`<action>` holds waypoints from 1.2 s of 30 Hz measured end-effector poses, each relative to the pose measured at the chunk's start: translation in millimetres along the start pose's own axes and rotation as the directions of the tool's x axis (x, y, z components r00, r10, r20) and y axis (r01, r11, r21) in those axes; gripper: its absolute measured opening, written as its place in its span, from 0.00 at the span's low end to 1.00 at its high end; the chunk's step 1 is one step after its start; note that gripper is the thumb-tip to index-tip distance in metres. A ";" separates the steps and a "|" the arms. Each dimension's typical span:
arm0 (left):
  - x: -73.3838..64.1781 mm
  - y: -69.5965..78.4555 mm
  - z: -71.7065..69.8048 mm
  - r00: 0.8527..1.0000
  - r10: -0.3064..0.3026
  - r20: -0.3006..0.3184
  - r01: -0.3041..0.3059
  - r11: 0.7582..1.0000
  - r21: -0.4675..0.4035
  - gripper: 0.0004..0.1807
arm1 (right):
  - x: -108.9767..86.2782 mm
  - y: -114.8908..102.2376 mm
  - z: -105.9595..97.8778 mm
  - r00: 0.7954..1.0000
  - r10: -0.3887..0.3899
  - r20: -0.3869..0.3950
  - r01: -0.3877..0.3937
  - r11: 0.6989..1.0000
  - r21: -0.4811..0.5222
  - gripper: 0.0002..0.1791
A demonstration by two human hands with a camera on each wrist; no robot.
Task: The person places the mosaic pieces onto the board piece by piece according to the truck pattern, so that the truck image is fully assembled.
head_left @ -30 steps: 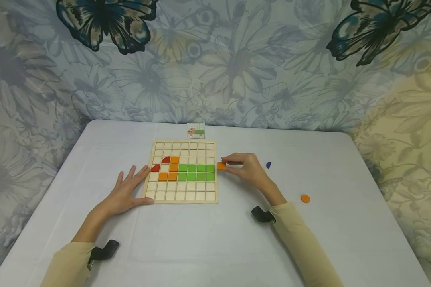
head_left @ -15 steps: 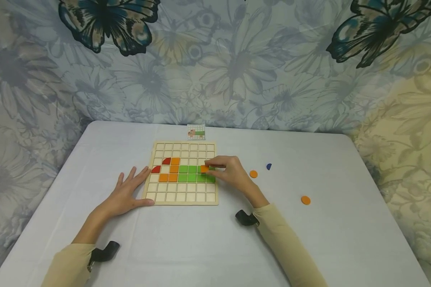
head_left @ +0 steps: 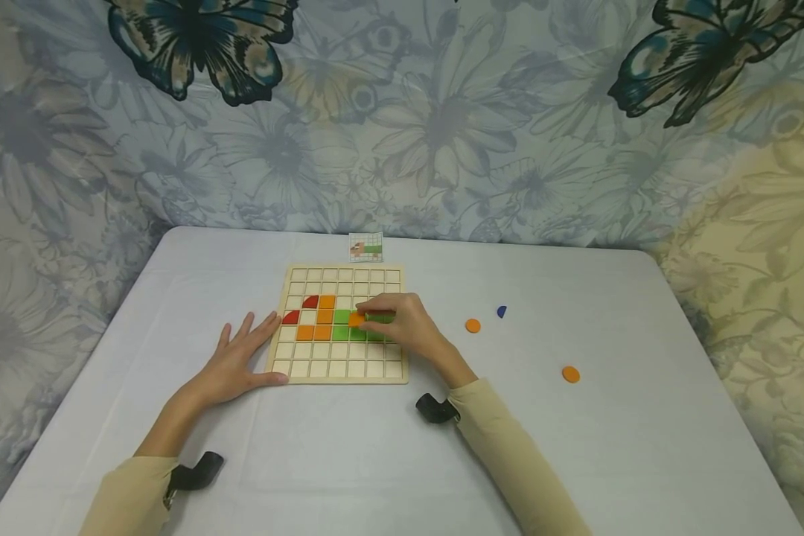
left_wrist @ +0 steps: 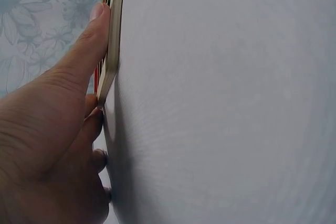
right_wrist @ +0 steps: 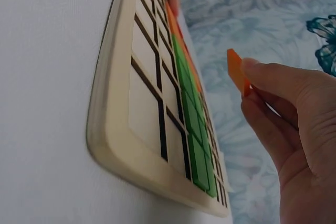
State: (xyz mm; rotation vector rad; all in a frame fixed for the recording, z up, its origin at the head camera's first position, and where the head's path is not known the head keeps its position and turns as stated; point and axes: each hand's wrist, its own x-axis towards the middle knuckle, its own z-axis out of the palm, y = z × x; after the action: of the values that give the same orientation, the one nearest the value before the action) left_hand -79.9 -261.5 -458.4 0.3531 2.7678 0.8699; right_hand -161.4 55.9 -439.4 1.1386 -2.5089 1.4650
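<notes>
My right hand point(head_left: 407, 321) pinches an orange square tile point(head_left: 356, 319) between thumb and fingers, over the green part of the wooden grid board point(head_left: 338, 368). In the right wrist view the tile point(right_wrist: 237, 71) is held up off the board's face. Green square tiles point(head_left: 341, 333) form a two-row block there, partly covered by the right hand. Left of them sit several orange squares point(head_left: 324, 316) and two red quarter-circle tiles point(head_left: 311, 301). With fingers spread, my left hand point(head_left: 231, 365) rests at the board's left edge, its thumb point(left_wrist: 92, 45) along the near corner.
A small printed card point(head_left: 365, 247) lies behind the board. To the right on the white cloth point(head_left: 643, 447) are two orange discs, one nearer point(head_left: 571, 374) and one farther point(head_left: 473, 325), plus a blue half-circle piece point(head_left: 502, 312). A flowered backdrop point(head_left: 442, 126) stands behind.
My right hand has carried the orange tile leftward, from beside the board's right edge to over the green tiles. An orange disc it hid before now shows. The left hand stays put.
</notes>
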 end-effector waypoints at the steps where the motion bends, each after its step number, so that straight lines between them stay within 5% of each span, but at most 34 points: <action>1: -0.2 -0.3 -0.1 1.000 0.001 -0.002 -0.001 1.000 -0.001 0.61 | 1.2 -0.9 1.5 1.000 -0.004 0.005 0.004 1.000 0.004 0.16; 14: -1.2 -2.0 -0.7 1.000 0.017 -0.004 -0.017 1.000 0.008 0.60 | 15.7 -11.3 25.5 0.998 -0.027 0.064 0.023 0.998 0.060 0.14; 36: -0.9 1.0 -2.3 1.000 0.023 0.007 -0.023 1.000 0.009 0.59 | 30.9 -22.3 64.3 0.992 0.038 0.116 -0.035 0.999 -0.030 0.14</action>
State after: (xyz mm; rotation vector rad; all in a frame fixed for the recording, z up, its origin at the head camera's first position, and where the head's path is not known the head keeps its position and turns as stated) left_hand -79.5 -262.1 -455.9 0.3896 2.7668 0.8605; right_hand -149.7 -17.5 -447.6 1.2145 -2.6319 1.4060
